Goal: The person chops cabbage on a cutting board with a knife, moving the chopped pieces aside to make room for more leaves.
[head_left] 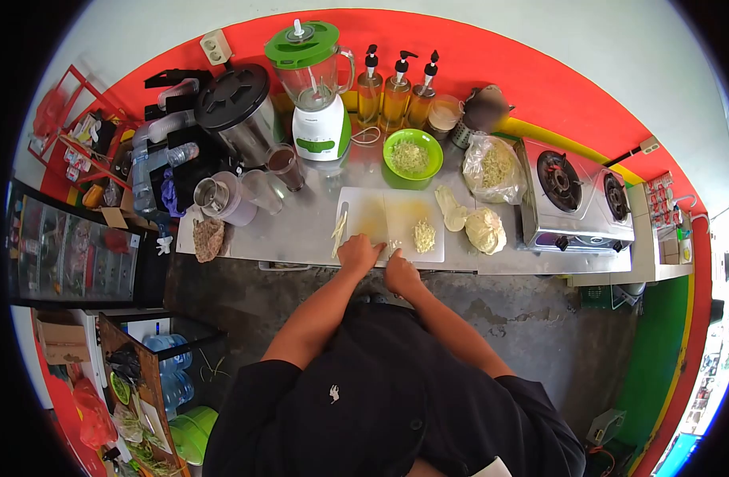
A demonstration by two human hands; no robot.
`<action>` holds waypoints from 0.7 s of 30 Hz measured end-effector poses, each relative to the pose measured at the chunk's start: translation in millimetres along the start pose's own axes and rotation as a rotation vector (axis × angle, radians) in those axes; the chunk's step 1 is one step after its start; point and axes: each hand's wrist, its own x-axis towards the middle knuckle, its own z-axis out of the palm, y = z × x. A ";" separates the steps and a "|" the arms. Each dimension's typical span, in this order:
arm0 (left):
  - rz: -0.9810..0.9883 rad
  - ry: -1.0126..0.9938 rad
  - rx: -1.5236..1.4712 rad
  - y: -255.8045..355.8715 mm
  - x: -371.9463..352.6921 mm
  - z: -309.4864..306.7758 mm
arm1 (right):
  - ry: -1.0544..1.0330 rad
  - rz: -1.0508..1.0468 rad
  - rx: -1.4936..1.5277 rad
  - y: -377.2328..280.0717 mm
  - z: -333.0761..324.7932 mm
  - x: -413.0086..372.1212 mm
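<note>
At the near edge of the counter (301,230), the left hand (359,253) rests knuckles-up on the white cutting board (380,208), probably steadying it. The right hand (401,272) sits just beside it at four o'clock, fingers curled over pale bits (394,248); whether either grips anything cannot be told. A heap of shredded vegetable (424,235) lies toward the board's three o'clock side, likely kept clear of the working spot. Beyond, at twelve o'clock, a green bowl (412,155) holds more shreds; the blender (312,87) at eleven o'clock bears a mark too small to read.
</note>
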 end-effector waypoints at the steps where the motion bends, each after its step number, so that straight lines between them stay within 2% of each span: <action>1: -0.008 -0.004 -0.001 1.1 -0.8 0.3 | -0.004 -0.003 -0.008 2.7 5.6 4.8; 4: -0.013 -0.011 -0.003 -1.0 -1.6 2.3 | 0.087 -0.066 -0.001 3.3 -3.1 12.7; 6: 0.012 0.024 -0.033 -4.3 -2.8 6.4 | -0.152 0.021 0.117 -11.5 -36.7 7.1; 7: 0.048 0.059 -0.054 -6.1 -1.6 7.7 | -0.155 0.014 0.112 -18.7 -48.5 -1.2; 9: 0.048 0.054 -0.048 -8.2 1.0 10.8 | -0.266 0.147 0.225 -29.9 -63.3 -12.7; 10: 0.054 0.043 -0.042 -7.9 1.2 10.9 | -0.267 0.145 0.226 -24.8 -49.7 -9.8; 12: 0.037 0.050 -0.055 -6.3 0.9 10.3 | -0.092 0.049 0.038 -16.2 -22.1 -8.7; 21: 0.009 0.049 -0.079 -6.4 -2.1 9.0 | -0.071 0.022 0.042 -4.6 -9.9 -8.5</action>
